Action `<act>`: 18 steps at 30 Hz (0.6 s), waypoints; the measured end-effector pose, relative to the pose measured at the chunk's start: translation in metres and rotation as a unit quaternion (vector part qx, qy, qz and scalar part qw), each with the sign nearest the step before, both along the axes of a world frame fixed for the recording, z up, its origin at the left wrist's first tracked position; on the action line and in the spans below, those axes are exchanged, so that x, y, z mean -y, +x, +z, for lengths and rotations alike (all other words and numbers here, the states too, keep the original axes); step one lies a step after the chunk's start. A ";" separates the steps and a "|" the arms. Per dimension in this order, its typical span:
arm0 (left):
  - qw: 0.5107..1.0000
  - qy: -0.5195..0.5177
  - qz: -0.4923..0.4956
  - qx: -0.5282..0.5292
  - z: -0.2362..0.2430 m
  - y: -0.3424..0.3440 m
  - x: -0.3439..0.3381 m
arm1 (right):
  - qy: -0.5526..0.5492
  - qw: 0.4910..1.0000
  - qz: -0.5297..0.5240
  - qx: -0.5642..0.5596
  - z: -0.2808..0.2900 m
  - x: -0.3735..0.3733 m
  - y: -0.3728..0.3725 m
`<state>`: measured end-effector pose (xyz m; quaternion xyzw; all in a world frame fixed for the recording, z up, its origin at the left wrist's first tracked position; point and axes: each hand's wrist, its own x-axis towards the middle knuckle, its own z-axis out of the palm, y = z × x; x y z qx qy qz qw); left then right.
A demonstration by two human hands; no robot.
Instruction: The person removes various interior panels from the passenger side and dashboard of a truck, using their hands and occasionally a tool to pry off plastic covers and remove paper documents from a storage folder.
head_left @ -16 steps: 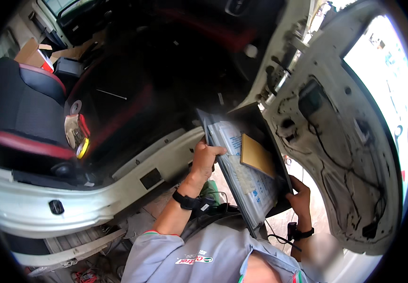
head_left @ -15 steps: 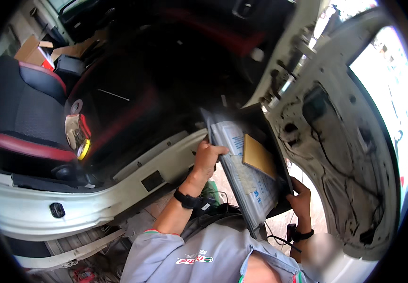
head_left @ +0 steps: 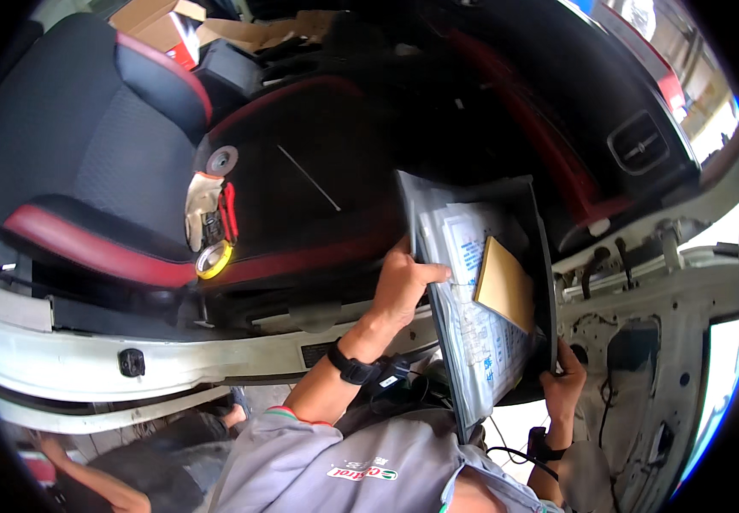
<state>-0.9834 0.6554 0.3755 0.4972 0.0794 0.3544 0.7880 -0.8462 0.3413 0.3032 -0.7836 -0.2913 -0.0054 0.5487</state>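
— Holding what, in the head view?
— Gripping a black tray point(head_left: 544, 256) by its left edge with the left hand point(head_left: 397, 286), laying the thumb over the rim and hiding the other fingers underneath.
— And with the right hand point(head_left: 564, 385)?
— Clasping the tray's lower right edge, closing thumb and fingers on it.
— Holding it where?
— Tilting it in front of the shirt point(head_left: 318, 453), at the car's open doorway.
— Seeing anything inside?
— Seeing papers point(head_left: 469, 321), plus a tan pad point(head_left: 506, 286) lying on them.
— Spotting more?
— Noticing a glove point(head_left: 202, 205), yellow tape point(head_left: 216, 270) and a thin rod point(head_left: 308, 177) resting on the seat point(head_left: 275, 218).
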 end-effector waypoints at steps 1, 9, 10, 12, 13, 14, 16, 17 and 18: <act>1.000 0.000 0.019 0.005 -0.002 -0.006 0.004 | 0.000 1.000 -0.005 -0.002 0.004 0.001 0.002; 0.980 0.005 0.180 0.088 0.058 -0.079 0.009 | -0.067 0.984 0.104 0.130 0.130 -0.046 0.006; 0.975 0.013 0.203 0.085 0.081 -0.087 0.008 | -0.064 0.982 0.116 0.136 0.158 -0.056 0.004; 0.965 0.031 0.238 0.107 0.115 -0.105 0.003 | -0.019 0.976 0.187 0.110 0.197 -0.069 -0.003; 0.957 0.053 0.259 0.120 0.125 -0.115 0.006 | 0.000 0.966 0.215 0.141 0.203 -0.073 -0.011; 0.952 0.059 0.281 0.104 0.135 -0.126 0.005 | 0.001 0.965 0.220 0.143 0.209 -0.080 -0.017; 0.958 0.025 0.274 0.081 0.126 -0.146 -0.010 | 0.030 0.952 0.288 0.099 0.200 -0.090 -0.033; 0.963 0.037 0.261 0.062 0.122 -0.159 -0.019 | 0.017 0.949 0.304 0.085 0.193 -0.102 -0.042; 0.950 0.095 0.289 0.074 0.184 -0.164 -0.048 | 0.051 0.926 0.357 0.107 0.240 -0.158 -0.024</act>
